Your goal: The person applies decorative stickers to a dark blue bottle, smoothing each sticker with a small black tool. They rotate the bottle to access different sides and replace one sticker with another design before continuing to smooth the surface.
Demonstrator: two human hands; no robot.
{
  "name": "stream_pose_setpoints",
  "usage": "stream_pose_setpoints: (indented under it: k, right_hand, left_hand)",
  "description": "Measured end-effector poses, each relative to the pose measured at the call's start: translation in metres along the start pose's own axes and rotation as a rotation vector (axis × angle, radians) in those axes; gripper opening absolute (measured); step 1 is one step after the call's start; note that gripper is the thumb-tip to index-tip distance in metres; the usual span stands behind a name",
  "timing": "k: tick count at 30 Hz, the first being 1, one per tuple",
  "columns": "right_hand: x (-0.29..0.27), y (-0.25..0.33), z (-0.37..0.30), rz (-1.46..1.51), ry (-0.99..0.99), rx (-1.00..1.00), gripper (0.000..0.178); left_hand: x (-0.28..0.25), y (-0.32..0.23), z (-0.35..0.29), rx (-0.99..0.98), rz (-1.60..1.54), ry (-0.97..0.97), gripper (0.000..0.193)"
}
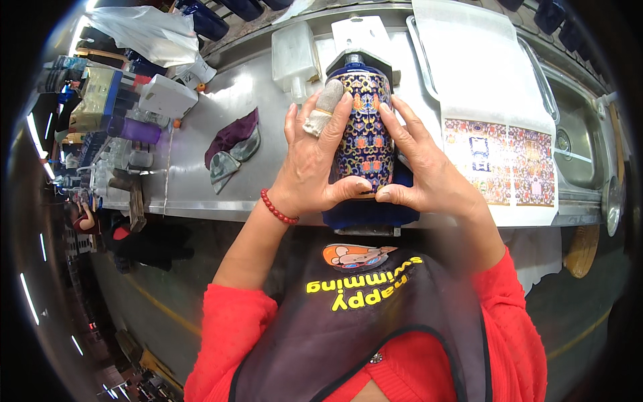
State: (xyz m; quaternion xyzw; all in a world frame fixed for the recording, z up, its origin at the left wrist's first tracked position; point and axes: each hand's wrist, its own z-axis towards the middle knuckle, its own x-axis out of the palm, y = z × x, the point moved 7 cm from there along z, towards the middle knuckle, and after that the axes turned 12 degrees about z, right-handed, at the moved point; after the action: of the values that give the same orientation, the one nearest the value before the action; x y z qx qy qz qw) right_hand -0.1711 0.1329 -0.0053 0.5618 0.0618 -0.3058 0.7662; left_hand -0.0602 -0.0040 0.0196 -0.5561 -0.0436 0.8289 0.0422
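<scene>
A dark blue bottle (402, 213) lies on its side in front of me, its neck pointing away. A patterned sheet (365, 144) in gold, red and blue covers its upward-facing side. My left hand (301, 167) grips the bottle's left side, thumb along the sheet's near edge. Grey cloth (328, 100) is wrapped round one of its fingers. From the right, my right hand (435, 171) holds the bottle, its fingertips on the pattern and its thumb close to the other thumb. The bottle's underside is hidden.
Left on the metal bench (234, 187) lie a purple cloth (231, 137) and a grey-green cloth (234, 161). A clear square bottle (293, 57) stands beyond. At right are printed patterned sheets (499, 161) on white paper, then a sink (579, 147). Several containers crowd the far left.
</scene>
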Motion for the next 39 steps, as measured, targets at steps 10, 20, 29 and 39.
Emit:
stream_pose_setpoints:
  k: [10,20,29,39]
  right_hand:
    - [-0.001,0.003,-0.002,0.024,-0.029,-0.038,0.120]
    - [-0.001,0.003,-0.002,0.007,-0.002,0.011,0.120]
    - [0.004,-0.001,-0.002,0.007,0.053,0.138,0.111]
    - [-0.002,0.013,0.004,-0.044,0.021,0.122,0.105]
  left_hand:
    - [-0.013,-0.024,-0.008,0.152,0.136,-0.034,0.095]
    - [-0.014,0.013,0.034,0.113,0.127,-0.098,0.093]
    - [-0.013,0.010,0.014,-0.086,0.086,-0.120,0.068]
    - [-0.015,0.007,0.017,-0.099,0.077,-0.091,0.069]
